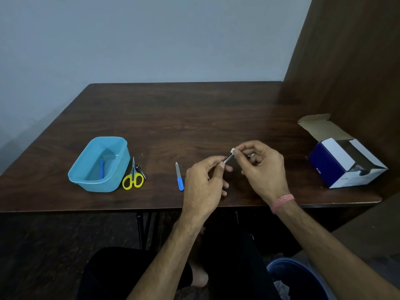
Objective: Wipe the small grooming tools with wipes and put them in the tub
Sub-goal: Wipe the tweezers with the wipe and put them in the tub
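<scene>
Your left hand (204, 180) pinches a thin metal tool (228, 158) while your right hand (263, 167) pinches a small wipe (233, 150) on its tip, so a loose grip could drop it short of the tub (86, 180) far to your left.

A slim metal tool (228, 158) was pinched with a white wipe (232, 150) at its tip. The light-blue tub (86, 180) held one blue-handled tool (101, 169); yellow scissors (133, 177), clippers (140, 169) and a blue-handled file (179, 176) lay beside.
</scene>
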